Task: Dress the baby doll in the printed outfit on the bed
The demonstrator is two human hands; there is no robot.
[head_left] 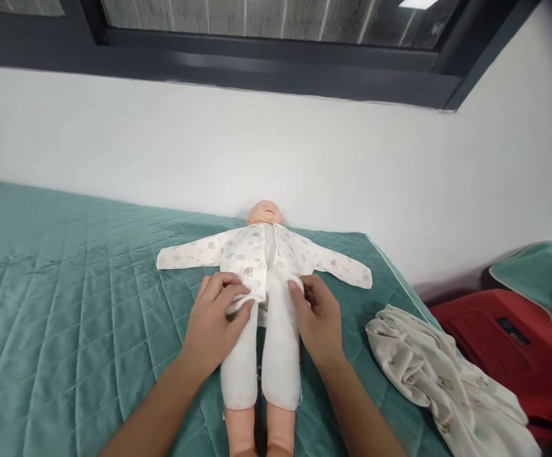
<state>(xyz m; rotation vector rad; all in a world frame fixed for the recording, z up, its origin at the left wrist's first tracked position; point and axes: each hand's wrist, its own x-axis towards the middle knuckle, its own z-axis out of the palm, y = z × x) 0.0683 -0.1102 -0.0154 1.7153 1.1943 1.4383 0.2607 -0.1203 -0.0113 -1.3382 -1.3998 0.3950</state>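
A baby doll (265,214) lies on its back on a green quilted bed cover (66,298), head toward the wall. It wears a white printed long-sleeved shirt (242,251), open down the front, with sleeves spread out to both sides. Its cloth legs (280,355) are white and its lower legs are bare. My left hand (213,317) pinches the shirt's lower left hem at the doll's hip. My right hand (321,314) grips the lower hem of the shirt's other front panel, fingers curled on the cloth.
A crumpled white printed garment (428,374) lies on the bed's right edge. Beyond that edge sits a red object (499,349) with a green cloth (542,279) on it. A white wall and a dark window frame (266,63) stand behind the bed.
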